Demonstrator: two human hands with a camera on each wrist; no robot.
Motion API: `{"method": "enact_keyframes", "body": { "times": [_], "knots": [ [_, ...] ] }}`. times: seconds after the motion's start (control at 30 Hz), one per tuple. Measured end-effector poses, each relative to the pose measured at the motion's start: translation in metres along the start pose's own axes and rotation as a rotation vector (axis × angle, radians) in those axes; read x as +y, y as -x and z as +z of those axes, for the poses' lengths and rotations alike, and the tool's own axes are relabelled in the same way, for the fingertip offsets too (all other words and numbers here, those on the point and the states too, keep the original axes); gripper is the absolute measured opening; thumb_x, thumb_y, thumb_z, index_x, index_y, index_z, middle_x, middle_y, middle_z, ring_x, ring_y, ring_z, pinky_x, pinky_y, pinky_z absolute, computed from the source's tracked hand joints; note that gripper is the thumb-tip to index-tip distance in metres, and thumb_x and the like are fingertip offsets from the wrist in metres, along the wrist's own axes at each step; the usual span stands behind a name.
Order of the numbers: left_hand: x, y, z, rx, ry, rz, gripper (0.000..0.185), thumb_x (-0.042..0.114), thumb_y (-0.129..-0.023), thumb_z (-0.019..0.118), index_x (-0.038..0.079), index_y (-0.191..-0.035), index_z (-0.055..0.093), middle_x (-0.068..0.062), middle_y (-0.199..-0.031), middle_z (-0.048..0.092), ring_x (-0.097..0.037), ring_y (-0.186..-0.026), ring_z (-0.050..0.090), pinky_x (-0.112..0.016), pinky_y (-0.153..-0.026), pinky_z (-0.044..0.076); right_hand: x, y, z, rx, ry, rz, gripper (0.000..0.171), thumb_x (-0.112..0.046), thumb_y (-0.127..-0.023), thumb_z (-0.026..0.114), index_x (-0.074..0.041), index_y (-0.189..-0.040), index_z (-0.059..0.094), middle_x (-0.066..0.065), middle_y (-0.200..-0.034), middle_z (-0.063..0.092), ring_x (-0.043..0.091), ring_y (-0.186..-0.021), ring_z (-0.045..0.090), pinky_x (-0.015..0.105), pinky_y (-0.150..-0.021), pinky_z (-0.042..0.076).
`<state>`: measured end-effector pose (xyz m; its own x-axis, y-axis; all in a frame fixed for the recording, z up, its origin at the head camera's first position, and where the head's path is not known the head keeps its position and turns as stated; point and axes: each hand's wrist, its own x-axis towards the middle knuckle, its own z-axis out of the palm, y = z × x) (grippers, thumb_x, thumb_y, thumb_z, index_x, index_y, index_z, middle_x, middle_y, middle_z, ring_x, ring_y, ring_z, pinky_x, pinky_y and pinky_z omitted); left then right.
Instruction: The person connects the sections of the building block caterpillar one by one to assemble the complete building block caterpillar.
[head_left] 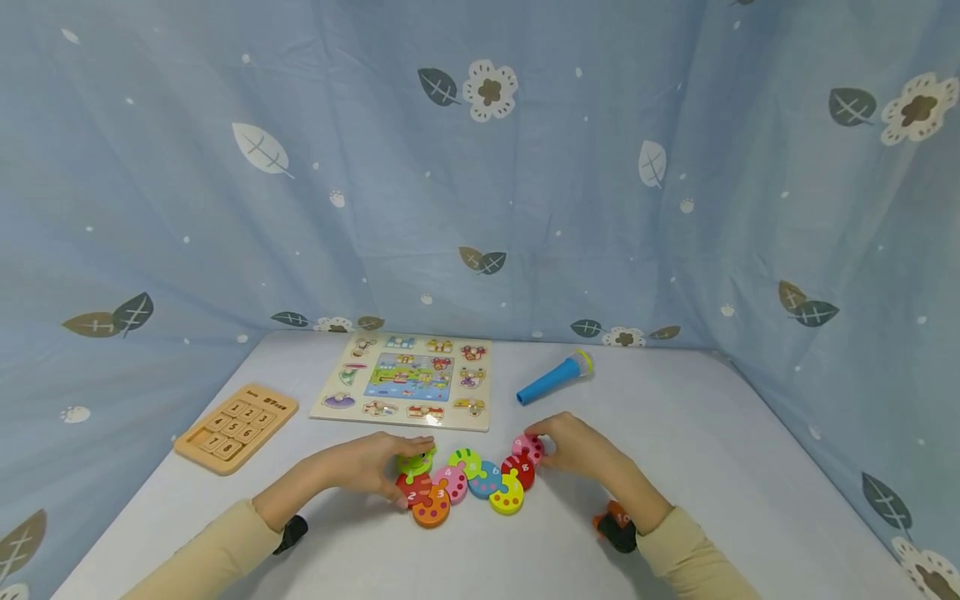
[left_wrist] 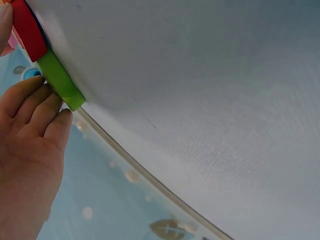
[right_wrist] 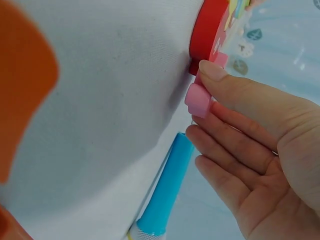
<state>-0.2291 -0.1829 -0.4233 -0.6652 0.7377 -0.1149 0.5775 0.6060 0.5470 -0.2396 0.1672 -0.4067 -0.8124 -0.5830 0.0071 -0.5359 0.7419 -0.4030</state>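
Note:
A row of linked, numbered caterpillar puzzle pieces (head_left: 487,480) winds across the white table, from a green head piece (head_left: 416,462) at the left to a pink piece numbered 9 (head_left: 530,447) at the right. My left hand (head_left: 370,468) holds the left end; its fingers touch the green head, and the thumb is against the red piece numbered 2 (head_left: 414,490). At the other end my right hand (head_left: 576,448) pinches the pink piece (right_wrist: 198,98) between thumb and fingers, beside a red piece (right_wrist: 207,32). An orange piece numbered 10 (head_left: 617,510) lies near my right wrist, partly hidden by the black wrist camera.
Behind the caterpillar lies a wooden picture puzzle board (head_left: 409,423). A wooden number-tile board (head_left: 236,428) sits at the left, and a blue toy microphone (head_left: 552,382) at the back right. A blue patterned curtain (head_left: 495,167) surrounds the table (head_left: 675,400).

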Motion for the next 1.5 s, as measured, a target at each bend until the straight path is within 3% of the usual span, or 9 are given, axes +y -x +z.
{"method": "enact_keyframes", "body": {
  "times": [0.8, 1.17, 1.5],
  "knots": [
    [0.006, -0.002, -0.002, -0.009, 0.000, -0.017, 0.083, 0.032, -0.073, 0.084, 0.006, -0.142, 0.047, -0.006, -0.149, 0.041, -0.026, -0.138, 0.035, -0.045, -0.112, 0.031, -0.001, 0.003, 0.000, -0.028, 0.009, 0.050, 0.050, -0.013, -0.075, 0.083, 0.000, -0.120, 0.067, 0.011, -0.117, 0.068, 0.028, -0.110, 0.061, 0.041, -0.092, 0.052],
    [0.004, 0.001, -0.001, 0.011, -0.031, 0.003, 0.084, 0.034, -0.072, 0.084, 0.005, -0.142, 0.047, -0.006, -0.149, 0.042, -0.027, -0.137, 0.037, -0.045, -0.110, 0.034, -0.001, 0.039, -0.013, 0.049, 0.006, 0.041, 0.052, -0.016, -0.080, 0.080, 0.001, -0.125, 0.063, 0.012, -0.120, 0.066, 0.031, -0.113, 0.060, 0.047, -0.092, 0.051],
    [0.006, 0.002, -0.001, 0.008, -0.044, 0.013, 0.081, 0.034, -0.074, 0.083, 0.004, -0.141, 0.048, -0.006, -0.148, 0.043, -0.027, -0.135, 0.040, -0.045, -0.109, 0.035, -0.002, 0.081, -0.008, 0.066, -0.003, 0.144, 0.053, -0.020, -0.076, 0.083, 0.000, -0.122, 0.065, 0.011, -0.117, 0.068, 0.031, -0.110, 0.062, 0.047, -0.088, 0.053]
  ]
}}
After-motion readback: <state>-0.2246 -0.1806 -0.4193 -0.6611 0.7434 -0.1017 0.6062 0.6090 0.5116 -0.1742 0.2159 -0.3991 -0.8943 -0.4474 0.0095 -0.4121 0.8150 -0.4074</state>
